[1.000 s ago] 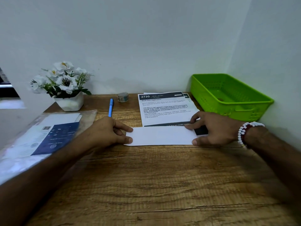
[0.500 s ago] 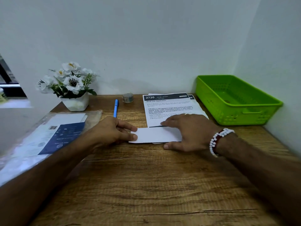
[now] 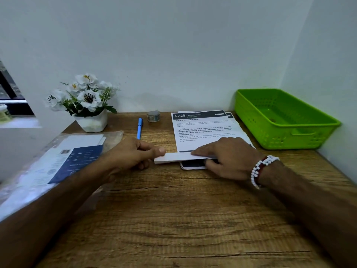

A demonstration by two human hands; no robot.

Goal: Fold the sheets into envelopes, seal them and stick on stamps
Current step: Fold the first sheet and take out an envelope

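While left hand (image 3: 132, 154) still pinches the folded sheet (image 3: 173, 157), right hand (image 3: 231, 158) — flat before — grips it too.

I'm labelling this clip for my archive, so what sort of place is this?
Probably a small study or office workspace tucked into a wall corner: a wooden desk, printed sheets and a blue pen on it, and a green plastic basket at the right.

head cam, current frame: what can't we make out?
Head view:
Folded white paper sheet: right end under the right hand; grip or flat press unclear.
Dark flat object: mostly under the sheet, identity unclear.
Printed white page: small text unreadable.
Clear plastic-wrapped packet: blurred, cut by left edge.
Small grey roll: too small to identify.
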